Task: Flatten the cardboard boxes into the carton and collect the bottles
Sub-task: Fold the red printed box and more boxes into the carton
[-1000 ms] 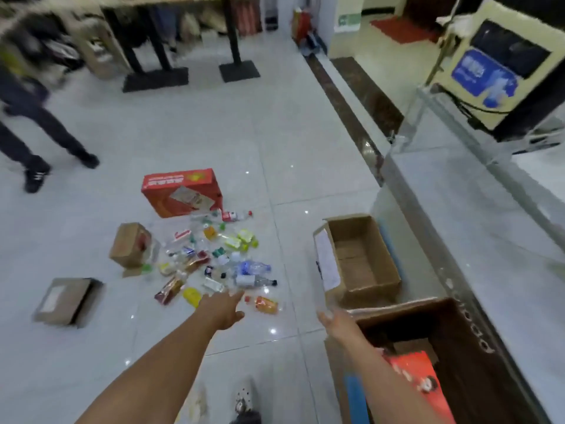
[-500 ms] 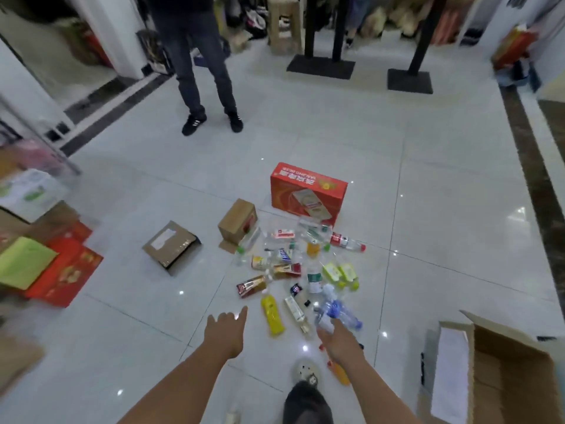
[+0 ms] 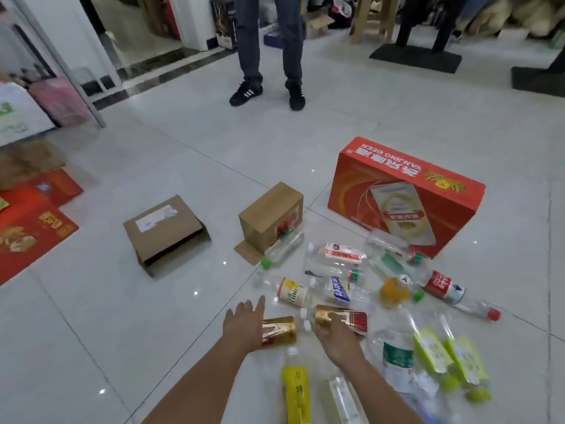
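- Both hands have come forward into the bottle pile since half a second ago; the camera sits nearer the floor, and the open brown carton then at the right edge is out of frame
- Head view, left hand (image 3: 244, 327): grip wide, fingers straight and together, palm against the left end of a gold-label bottle (image 3: 279, 332) lying on its side on the floor (image 3: 137, 332)
- Head view, right hand (image 3: 337, 339): fingers lie over the near side of a gold-and-red bottle (image 3: 345, 319); blurred, so cannot tell whether the grip is closed round it or only resting
- These two bottles lie just beside each other
- Other bottles, all lying down: yellow-label bottle (image 3: 295, 390) between the forearms; green-label bottle (image 3: 397, 359) right of the right hand, two lime-green bottles (image 3: 434, 353) beside it; orange bottle (image 3: 394, 290) and red-label bottle (image 3: 443, 286) farther out
- Red beer carton (image 3: 403, 197): unflattened, standing on its long side beyond the pile
- Small brown box (image 3: 269, 221): left of the carton, one flap on the floor, a green-capped clear bottle (image 3: 281, 250) against its near side
- Flat brown box (image 3: 165, 231): farther left, well apart from the pile, white label on top
- Background: a standing person (image 3: 269, 41) in jeans and black shoes; red cardboard sheets (image 3: 30, 234) at the left edge
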`<act>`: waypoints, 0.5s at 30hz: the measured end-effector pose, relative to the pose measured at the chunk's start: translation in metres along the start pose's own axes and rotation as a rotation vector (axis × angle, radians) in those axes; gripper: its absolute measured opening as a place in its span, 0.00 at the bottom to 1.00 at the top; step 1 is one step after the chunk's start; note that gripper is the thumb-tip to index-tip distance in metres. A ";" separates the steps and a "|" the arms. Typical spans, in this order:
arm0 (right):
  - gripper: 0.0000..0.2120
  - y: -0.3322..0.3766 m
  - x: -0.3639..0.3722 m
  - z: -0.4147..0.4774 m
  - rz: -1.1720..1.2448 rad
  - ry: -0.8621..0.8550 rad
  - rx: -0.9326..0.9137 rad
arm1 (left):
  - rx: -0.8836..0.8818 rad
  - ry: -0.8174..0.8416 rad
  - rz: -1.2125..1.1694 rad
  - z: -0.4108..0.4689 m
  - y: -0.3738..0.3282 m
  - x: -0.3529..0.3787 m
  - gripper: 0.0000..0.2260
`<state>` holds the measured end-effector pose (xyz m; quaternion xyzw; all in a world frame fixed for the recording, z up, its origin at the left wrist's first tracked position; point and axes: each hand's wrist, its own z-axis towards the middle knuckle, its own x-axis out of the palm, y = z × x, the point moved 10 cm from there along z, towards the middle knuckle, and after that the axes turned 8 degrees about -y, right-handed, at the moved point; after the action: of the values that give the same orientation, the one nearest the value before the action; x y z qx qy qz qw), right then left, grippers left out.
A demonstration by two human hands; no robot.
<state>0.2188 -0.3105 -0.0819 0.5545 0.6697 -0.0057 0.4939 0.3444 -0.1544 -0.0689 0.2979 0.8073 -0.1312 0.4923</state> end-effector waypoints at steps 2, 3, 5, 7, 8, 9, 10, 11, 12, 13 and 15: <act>0.23 0.002 0.024 0.051 -0.075 -0.017 -0.079 | -0.009 -0.050 -0.016 0.048 0.011 0.031 0.36; 0.24 0.005 0.032 0.072 -0.122 -0.028 -0.110 | -0.022 -0.073 -0.025 0.067 0.018 0.045 0.36; 0.25 0.005 0.047 0.107 -0.192 -0.038 -0.156 | -0.046 -0.088 -0.052 0.091 0.029 0.071 0.35; 0.25 0.008 0.055 0.121 -0.220 -0.026 -0.192 | -0.062 -0.073 -0.064 0.096 0.040 0.089 0.34; 0.25 0.008 0.056 0.124 -0.208 -0.015 -0.198 | -0.069 -0.047 -0.060 0.093 0.045 0.093 0.34; 0.26 0.007 0.054 0.123 -0.187 -0.003 -0.190 | -0.081 -0.017 -0.060 0.090 0.051 0.096 0.34; 0.26 0.005 0.049 0.123 -0.169 -0.003 -0.180 | -0.099 -0.009 -0.063 0.087 0.055 0.095 0.34; 0.27 0.003 0.042 0.121 -0.159 -0.004 -0.166 | -0.116 -0.009 -0.061 0.085 0.059 0.092 0.34; 0.27 0.003 0.035 0.120 -0.149 -0.003 -0.151 | -0.125 -0.005 -0.061 0.084 0.062 0.086 0.34; 0.27 0.004 0.029 0.119 -0.138 0.003 -0.136 | -0.131 0.004 -0.068 0.083 0.064 0.081 0.35; 0.27 0.012 0.022 0.122 -0.134 0.002 -0.144 | -0.142 0.014 -0.086 0.088 0.073 0.073 0.35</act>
<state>0.3104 -0.3574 -0.1523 0.4716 0.7045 0.0099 0.5303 0.4274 -0.1157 -0.1687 0.2281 0.8300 -0.0925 0.5005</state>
